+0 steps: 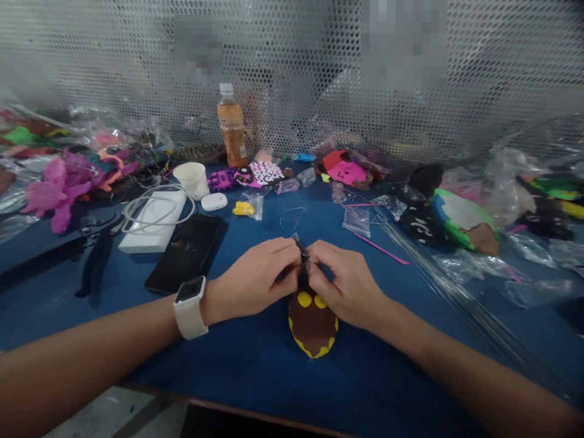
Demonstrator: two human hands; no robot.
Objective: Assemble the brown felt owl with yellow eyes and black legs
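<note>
My left hand (269, 267) and my right hand (342, 280) meet at the middle of the table. Fingers of both are closed in a pinch on a small black packet (302, 250), which looks like black clay in clear plastic; the fingers cover much of it. Right below lies a brown clay piece (314, 322) with a yellow edge and two yellow round spots. Its upper end is partly hidden by my hands. Ahead of my left hand sits a lump of yellow clay (243, 208) on a small clear bag.
A black phone (187, 252), white power bank (152, 225) with a cable, paper cup (191, 179) and pliers (91, 255) lie left. A drink bottle (232, 128) stands by the perforated metal screen (292, 67). Thin wires (438, 280) and clay figures (465, 219) are right.
</note>
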